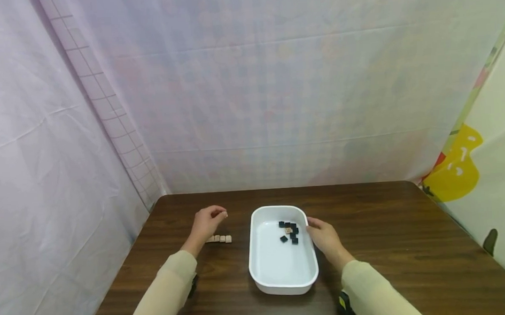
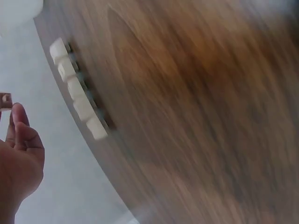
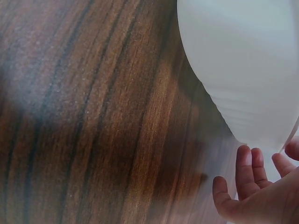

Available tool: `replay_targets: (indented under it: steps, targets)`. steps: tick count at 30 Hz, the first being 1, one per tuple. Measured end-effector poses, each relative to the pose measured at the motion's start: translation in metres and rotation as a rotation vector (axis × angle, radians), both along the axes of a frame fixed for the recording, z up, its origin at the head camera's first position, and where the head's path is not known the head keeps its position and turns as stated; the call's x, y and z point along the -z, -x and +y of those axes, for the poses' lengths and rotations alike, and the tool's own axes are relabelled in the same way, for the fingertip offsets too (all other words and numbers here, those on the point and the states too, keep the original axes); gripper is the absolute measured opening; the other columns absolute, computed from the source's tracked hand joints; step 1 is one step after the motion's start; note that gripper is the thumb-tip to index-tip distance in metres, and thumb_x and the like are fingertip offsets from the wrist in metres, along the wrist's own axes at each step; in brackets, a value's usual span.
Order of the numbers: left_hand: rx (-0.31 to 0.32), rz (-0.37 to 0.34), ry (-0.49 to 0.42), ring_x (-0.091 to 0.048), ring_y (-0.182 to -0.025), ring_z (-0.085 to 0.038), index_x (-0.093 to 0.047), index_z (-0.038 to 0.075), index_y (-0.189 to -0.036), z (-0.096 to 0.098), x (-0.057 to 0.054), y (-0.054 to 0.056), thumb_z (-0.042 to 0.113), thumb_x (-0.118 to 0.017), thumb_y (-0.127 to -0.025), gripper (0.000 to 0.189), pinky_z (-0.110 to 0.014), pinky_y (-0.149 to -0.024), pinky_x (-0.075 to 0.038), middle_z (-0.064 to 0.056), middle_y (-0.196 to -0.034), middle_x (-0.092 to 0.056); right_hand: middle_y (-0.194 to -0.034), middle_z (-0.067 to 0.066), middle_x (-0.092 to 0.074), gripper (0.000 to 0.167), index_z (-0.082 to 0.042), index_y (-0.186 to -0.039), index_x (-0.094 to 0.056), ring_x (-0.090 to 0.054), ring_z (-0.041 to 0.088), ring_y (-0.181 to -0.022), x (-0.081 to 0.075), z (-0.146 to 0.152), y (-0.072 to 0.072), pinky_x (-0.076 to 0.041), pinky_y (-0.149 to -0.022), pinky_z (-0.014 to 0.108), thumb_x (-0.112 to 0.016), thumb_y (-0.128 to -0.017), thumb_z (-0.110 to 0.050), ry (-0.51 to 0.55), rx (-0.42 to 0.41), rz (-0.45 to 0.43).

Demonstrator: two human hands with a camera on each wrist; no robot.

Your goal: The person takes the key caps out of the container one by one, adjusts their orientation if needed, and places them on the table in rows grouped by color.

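My left hand (image 1: 208, 221) is raised over the table's left side, thumb and fingertips pinching a small beige block (image 2: 5, 101). Below it, a row of beige blocks (image 1: 222, 238) lies on the table, partly hidden by the wrist. To the right stands a deep white tray (image 1: 266, 269), with several black blocks (image 1: 293, 235) and one patterned beige block (image 1: 288, 230) grouped inside its far right part. My right hand (image 1: 325, 239) holds the tray's right rim, thumb at the edge; its other fingers are spread beside the outer wall (image 3: 243, 56).
The dark wood-grain table (image 1: 387, 236) reaches out on both sides of the tray. Its far edge meets a pale hanging cloth (image 1: 275, 105), and more white cloth (image 1: 45, 162) hangs on the left. A yellow printed shape (image 1: 453, 167) shows on the right-hand cloth.
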State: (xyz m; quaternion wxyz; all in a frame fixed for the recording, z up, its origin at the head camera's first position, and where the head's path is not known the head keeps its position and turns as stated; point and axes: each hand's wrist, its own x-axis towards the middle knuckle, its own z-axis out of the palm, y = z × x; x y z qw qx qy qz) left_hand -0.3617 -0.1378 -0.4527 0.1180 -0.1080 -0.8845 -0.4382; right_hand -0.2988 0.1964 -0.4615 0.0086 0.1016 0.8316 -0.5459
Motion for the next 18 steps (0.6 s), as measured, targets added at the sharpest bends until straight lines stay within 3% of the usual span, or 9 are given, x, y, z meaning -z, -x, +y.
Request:
replay_targets:
  steps: [7,18]
  targets:
    - [-0.017,-0.067,0.090,-0.063,-0.108,-0.035,-0.071,-0.002,-0.114,-0.030,0.004,-0.004,0.019,-0.070,-0.093,0.030,-0.049,-0.091,-0.050,-0.016,-0.112,-0.070,-0.141,0.030,-0.048,0.044,0.006,-0.140,-0.050,-0.042,0.045,-0.132,-0.001,-0.001,-0.002,-0.035,-0.107,0.056,-0.049,-0.099,-0.012,-0.009,0.006,0.021]
    - [0.024,-0.066,0.276,-0.066,-0.094,-0.033,-0.075,0.000,-0.096,-0.079,0.016,-0.011,0.014,-0.074,-0.088,0.016,-0.048,-0.086,-0.051,-0.012,-0.094,-0.072,-0.141,0.030,-0.048,0.045,0.005,-0.140,-0.051,-0.043,0.045,-0.132,-0.001,-0.001,-0.001,-0.036,-0.107,0.056,-0.049,-0.099,-0.012,-0.004,0.013,0.022]
